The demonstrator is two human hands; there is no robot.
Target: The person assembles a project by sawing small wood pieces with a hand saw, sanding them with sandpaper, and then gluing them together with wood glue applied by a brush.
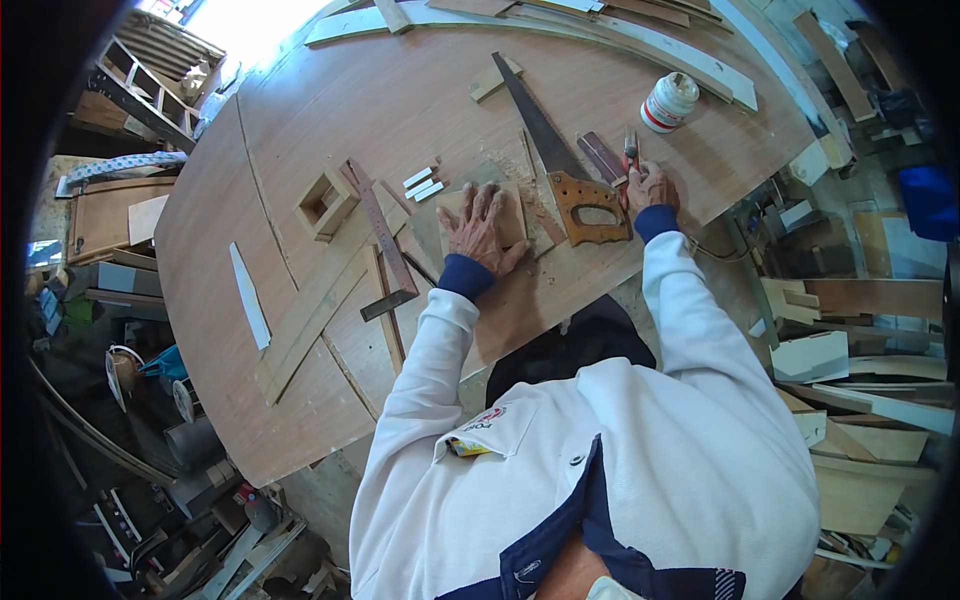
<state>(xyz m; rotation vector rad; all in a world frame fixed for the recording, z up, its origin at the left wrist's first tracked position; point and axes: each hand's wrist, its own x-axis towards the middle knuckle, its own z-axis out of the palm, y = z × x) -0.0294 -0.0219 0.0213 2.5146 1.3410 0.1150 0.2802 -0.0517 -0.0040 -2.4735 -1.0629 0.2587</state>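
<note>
My left hand (480,232) lies with its fingers spread on a square wooden piece (512,212) near the table's front edge. To the right, my right hand (650,188) is closed at the red-handled pliers (631,150), whose jaws point away from me. Between the hands lies a handsaw (590,208) with a wooden handle, its blade pointing up and left. Beside the pliers is a dark reddish block (600,157). Small white strips (423,184) sit left of the square piece.
On the wooden table (330,110) are a small open wooden box (327,204), a try square (385,240), a white bottle (669,102) and a pointed white strip (249,295). Long boards (640,55) line the far edge. Scrap wood (870,400) fills the right side.
</note>
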